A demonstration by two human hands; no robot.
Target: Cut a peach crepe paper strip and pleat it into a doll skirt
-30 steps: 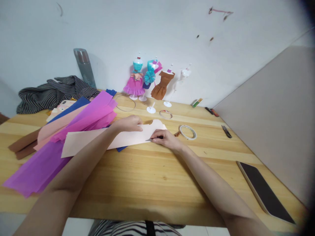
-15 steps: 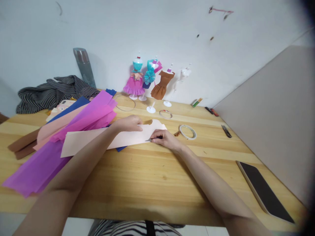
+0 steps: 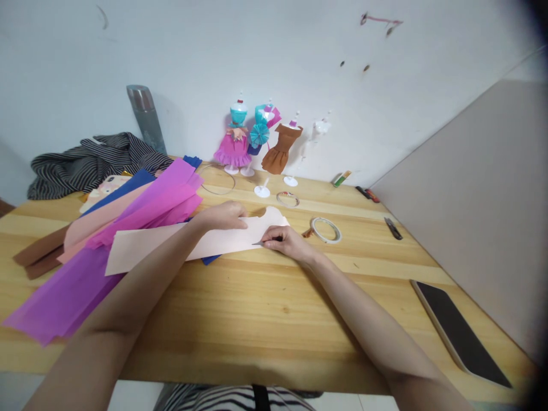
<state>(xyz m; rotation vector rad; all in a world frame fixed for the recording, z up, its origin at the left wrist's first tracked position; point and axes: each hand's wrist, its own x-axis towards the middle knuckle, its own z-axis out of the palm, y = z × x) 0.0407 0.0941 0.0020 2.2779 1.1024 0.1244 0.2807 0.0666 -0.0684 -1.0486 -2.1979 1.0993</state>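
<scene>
A long strip of pale pink crepe paper (image 3: 222,242) lies across the table, with a curved notch near its right end. My left hand (image 3: 226,215) is closed at the strip's far edge, thumb on the paper and the other fingers partly hidden. Near the right end, my right hand (image 3: 282,240) is closed around small scissors (image 3: 258,244); a pointed grey blade and part of a dark handle show. The blade sits over the strip's near edge. Under the strip, a bit of blue paper (image 3: 211,260) sticks out.
Purple and pink crepe paper (image 3: 64,297) is piled left, beside a striped cloth (image 3: 98,162) and a bottle (image 3: 148,117). Small dress forms, one in a brown dress (image 3: 280,151), stand at the wall. A tape roll (image 3: 326,230) and a tablet-like device (image 3: 462,334) lie right.
Almost nothing differs. The view has shifted very slightly, and both hands keep their places on the pale pink paper.
</scene>
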